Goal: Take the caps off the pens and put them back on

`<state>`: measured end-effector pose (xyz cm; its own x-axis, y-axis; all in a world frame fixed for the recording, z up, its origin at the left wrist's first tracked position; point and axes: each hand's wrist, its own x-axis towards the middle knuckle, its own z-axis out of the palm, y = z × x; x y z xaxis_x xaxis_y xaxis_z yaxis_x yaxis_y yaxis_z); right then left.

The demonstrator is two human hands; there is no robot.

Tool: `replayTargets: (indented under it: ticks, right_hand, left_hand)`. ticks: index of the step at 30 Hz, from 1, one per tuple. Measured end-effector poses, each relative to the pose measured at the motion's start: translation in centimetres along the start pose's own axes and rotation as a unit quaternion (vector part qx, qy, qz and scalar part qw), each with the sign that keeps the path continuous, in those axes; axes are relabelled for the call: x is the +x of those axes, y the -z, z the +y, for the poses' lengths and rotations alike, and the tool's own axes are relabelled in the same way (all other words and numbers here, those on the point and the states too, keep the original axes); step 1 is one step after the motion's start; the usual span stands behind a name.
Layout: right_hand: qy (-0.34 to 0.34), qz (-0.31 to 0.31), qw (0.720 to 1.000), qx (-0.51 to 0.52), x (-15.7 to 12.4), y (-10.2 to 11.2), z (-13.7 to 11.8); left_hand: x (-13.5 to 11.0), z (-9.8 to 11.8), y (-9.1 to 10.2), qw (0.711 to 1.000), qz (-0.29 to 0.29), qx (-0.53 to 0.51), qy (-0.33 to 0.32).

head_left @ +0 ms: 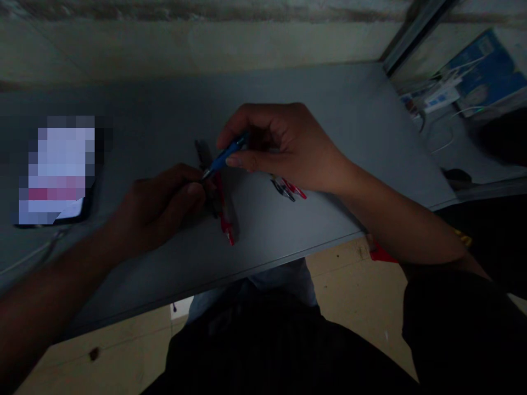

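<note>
My right hand (280, 145) is closed round a blue pen (225, 155), whose tip points down-left toward my left hand. My left hand (164, 203) is curled shut on the grey table (349, 120), its fingertips pinching something small at the pen's tip that I cannot make out. A red pen (224, 211) lies on the table just right of my left hand. Two or three more pens, red and dark (288, 188), lie under my right palm. A dark pen part (202, 149) rests beyond the blue pen.
A phone with a lit screen (57, 170) lies at the table's left. At the far right is a second surface with blue paper (486, 71) and white cables (440, 88). The table's front edge runs close to my lap.
</note>
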<state>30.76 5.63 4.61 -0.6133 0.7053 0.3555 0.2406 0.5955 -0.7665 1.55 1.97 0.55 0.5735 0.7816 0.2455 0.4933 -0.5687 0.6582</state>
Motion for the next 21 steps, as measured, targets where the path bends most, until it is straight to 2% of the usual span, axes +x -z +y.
replayTargets:
  ticks: [3,8,12,13,18,20,21]
  right_hand:
    - [-0.012,0.014,1.000,0.016,0.05,-0.06,-0.23]
    - [-0.076,0.011,0.997,0.017,-0.01,-0.21,-0.33]
    - [0.013,0.019,0.997,0.073,-0.02,-0.14,0.41]
    - [0.037,0.039,0.996,0.072,-0.02,-0.10,0.43]
    - [-0.074,0.010,0.997,0.018,-0.06,0.06,-0.34]
    - [-0.060,0.033,0.996,0.055,-0.04,0.02,-0.20]
    - [-0.018,0.050,0.995,0.082,-0.01,0.01,0.01]
  left_hand:
    - [-0.06,-0.27,-0.06,0.999,0.007,0.025,-0.018]
    - [-0.15,-0.24,-0.15,0.998,0.025,0.049,-0.008]
    - [-0.26,-0.07,-0.17,0.997,0.059,0.047,0.015]
    - [-0.30,-0.06,-0.17,0.997,0.064,0.048,0.016]
    - [-0.47,-0.19,-0.13,0.997,0.053,0.059,0.001]
    - [-0.47,-0.17,-0.06,0.996,0.059,0.063,0.004]
    - [-0.44,-0.14,-0.03,0.996,0.066,0.066,0.007]
